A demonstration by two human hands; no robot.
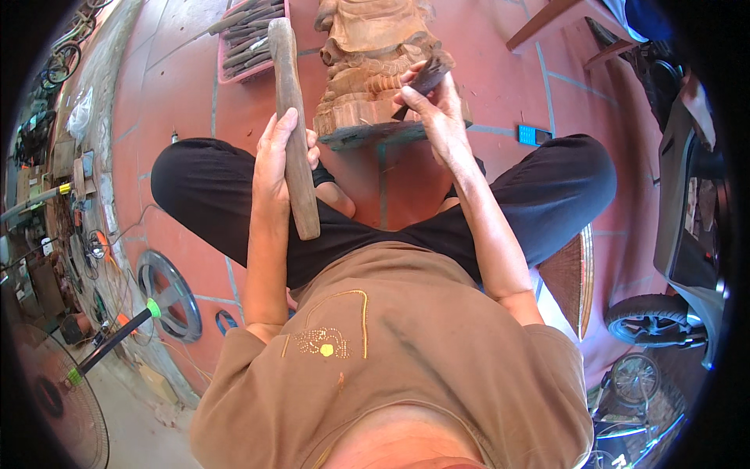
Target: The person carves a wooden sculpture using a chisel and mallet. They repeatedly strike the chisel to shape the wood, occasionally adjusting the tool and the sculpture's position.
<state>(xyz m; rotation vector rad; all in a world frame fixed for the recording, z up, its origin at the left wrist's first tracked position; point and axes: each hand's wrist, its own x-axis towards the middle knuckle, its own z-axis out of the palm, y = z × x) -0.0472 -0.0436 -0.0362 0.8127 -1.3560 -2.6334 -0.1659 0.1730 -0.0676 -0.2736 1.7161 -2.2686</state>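
My left hand [280, 152] is wrapped round a long, worn wooden mallet [298, 176], held upright over my left leg. In my right hand [439, 113] is a dark chisel [428, 76], tilted, its thick wooden handle toward the upper right and its narrow end toward the lower left. Just beyond my hands lies a carved wooden statue [375, 47] on the floor, its flat, greenish-edged base [375, 136] facing me. The chisel is in front of the statue's right side; I cannot tell whether they touch.
A pink basket [223, 48] of dark-handled tools [251, 35] stands beyond my left hand. A blue phone [534, 135] lies on the red tiled floor [500, 86] at the right. A fan [58, 399] stands lower left, a motorbike wheel [652, 319] right.
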